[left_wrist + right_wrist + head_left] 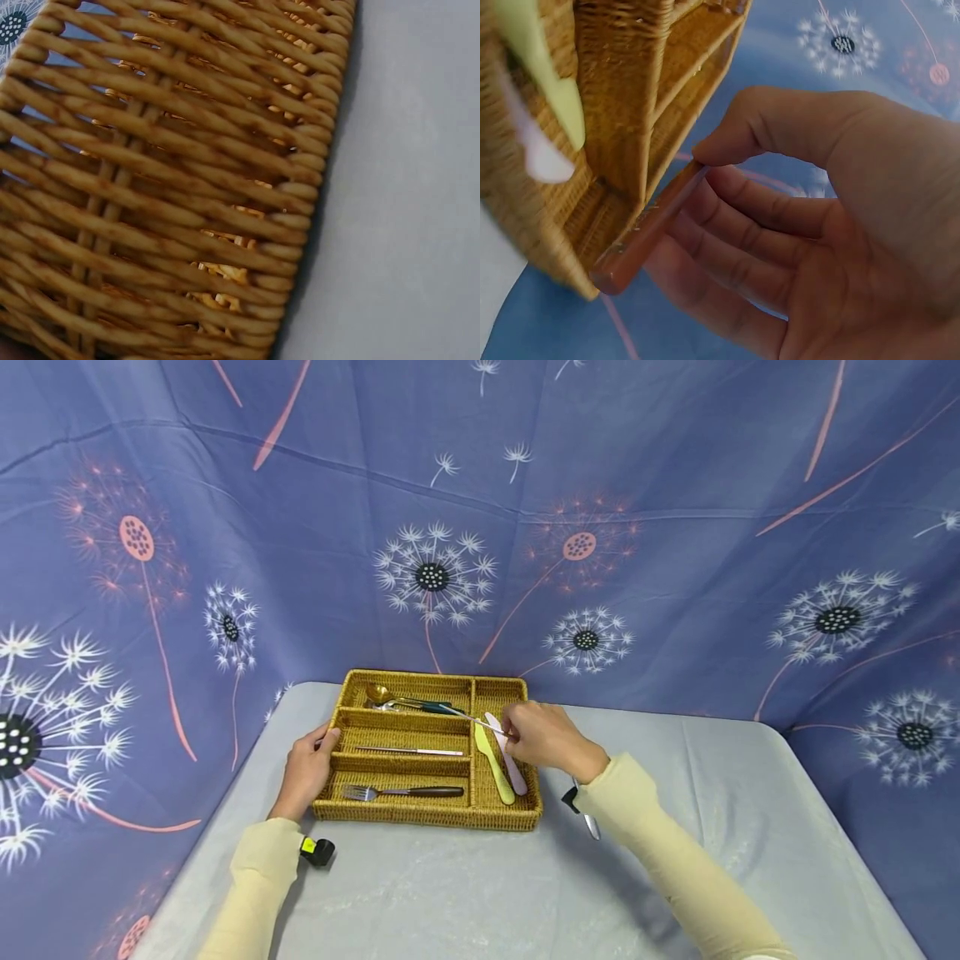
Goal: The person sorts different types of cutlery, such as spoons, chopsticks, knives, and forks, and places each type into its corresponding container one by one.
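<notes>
A woven cutlery tray with several compartments stands on the table. My left hand grips its left end. My right hand is above the tray's right compartment and pinches a slender utensil with a reddish-brown handle; its thin shaft points left in the head view. Below this hand, a yellow-green knife and a pale purple knife lie side by side. A fork is in the front compartment, a thin chopstick-like utensil in the middle one. Gold and dark-green-handled spoons lie at the back.
A shiny metal utensil end lies on the table, partly hidden by my right sleeve. The pale tablecloth spreads around the tray. Behind the table hangs a blue dandelion-print cloth.
</notes>
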The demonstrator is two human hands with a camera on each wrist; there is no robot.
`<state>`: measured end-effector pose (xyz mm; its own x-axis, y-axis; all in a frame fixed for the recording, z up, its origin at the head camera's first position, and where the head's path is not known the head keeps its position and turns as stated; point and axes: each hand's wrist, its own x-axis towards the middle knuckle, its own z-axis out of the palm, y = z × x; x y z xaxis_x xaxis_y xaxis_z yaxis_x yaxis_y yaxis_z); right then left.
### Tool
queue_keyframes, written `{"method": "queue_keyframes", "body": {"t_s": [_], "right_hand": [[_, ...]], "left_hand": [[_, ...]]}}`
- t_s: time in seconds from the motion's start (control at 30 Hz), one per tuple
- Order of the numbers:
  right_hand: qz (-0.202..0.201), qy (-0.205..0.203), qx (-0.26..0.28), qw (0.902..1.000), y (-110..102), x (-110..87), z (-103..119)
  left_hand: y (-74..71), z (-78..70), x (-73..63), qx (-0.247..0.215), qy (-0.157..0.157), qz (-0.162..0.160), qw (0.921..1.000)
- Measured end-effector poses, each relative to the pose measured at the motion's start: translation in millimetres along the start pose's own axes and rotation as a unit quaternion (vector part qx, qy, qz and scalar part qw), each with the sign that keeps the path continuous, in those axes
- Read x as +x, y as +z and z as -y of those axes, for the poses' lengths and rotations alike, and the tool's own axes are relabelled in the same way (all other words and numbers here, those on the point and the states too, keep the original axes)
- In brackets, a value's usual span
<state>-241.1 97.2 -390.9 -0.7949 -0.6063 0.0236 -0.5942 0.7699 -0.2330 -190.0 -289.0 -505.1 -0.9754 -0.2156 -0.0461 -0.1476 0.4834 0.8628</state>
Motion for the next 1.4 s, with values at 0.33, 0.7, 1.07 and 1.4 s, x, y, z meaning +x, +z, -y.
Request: {"method": "queue_keyframes", "body": {"t_s": [0.33, 0.7, 1.07, 1.4], "right_hand": [[0.077, -0.055, -0.034, 0.9949, 6.4, 57.2, 39.9], [0.148, -0.093, -0.042, 0.9838, 26.8, 108.1, 72.4], [0.214, -0.1, -0.043, 0.9707, 49.6, 134.6, 84.5], [0.206, -0.102, -0.046, 0.9721, 60.0, 135.1, 84.6]], "left_hand": [[-1.2, 1.2, -0.2, 0.003, -0.003, 0.002, 1.0], [-0.2, -0.2, 0.2, 0.0, -0.007, 0.005, 1.0], [0.1, -0.5, -0.6, -0.001, -0.008, 0.006, 0.9999], [-0.9, 1.2, 0.1, 0.002, -0.007, 0.001, 1.0]]}}
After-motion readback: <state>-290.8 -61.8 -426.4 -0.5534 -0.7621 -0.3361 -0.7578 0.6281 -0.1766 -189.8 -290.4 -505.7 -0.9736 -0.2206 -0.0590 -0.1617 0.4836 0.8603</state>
